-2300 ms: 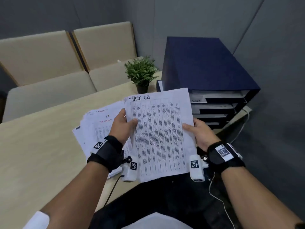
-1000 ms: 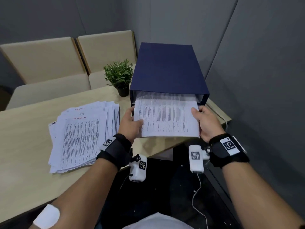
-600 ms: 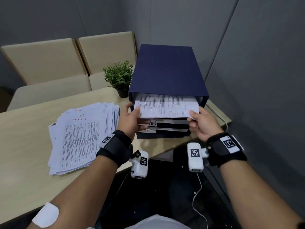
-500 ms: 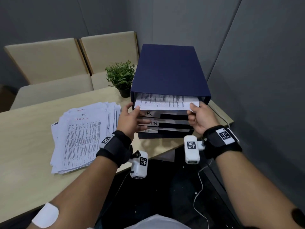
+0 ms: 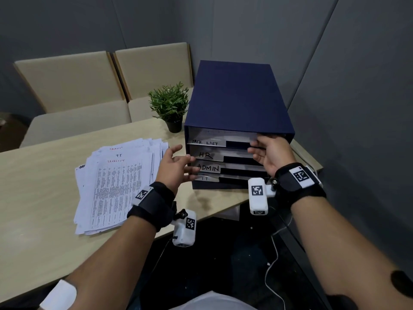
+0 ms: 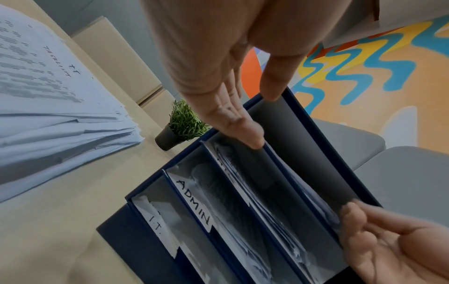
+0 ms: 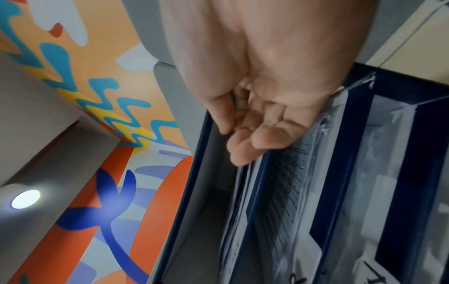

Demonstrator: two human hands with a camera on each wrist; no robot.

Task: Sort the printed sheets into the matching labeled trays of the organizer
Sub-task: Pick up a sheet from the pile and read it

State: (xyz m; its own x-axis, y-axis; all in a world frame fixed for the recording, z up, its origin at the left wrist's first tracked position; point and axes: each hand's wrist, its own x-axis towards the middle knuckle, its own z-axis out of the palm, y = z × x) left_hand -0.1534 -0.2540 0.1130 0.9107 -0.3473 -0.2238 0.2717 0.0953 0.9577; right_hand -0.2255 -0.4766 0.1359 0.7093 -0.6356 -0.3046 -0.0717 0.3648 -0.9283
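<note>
Gone from both hands since 1 s ago and now filed in the TASK LIST tray [image 5: 220, 139] of the organizer [image 5: 237, 99]: 1 sheet, leaving left hand [image 5: 173, 168] open and empty beside the trays, right hand [image 5: 271, 151] with relaxed fingers at that tray's edge, stack [image 5: 116, 186] waiting on the table [image 5: 38, 198].

Navy four-tray paper organizer [image 5: 237, 101] at bench [image 5: 40, 182] right end, small potted green plant [image 5: 169, 106] just left, fanned white printed-sheet stack [image 5: 116, 186] further left, two beige chairs [image 5: 73, 86] behind.
</note>
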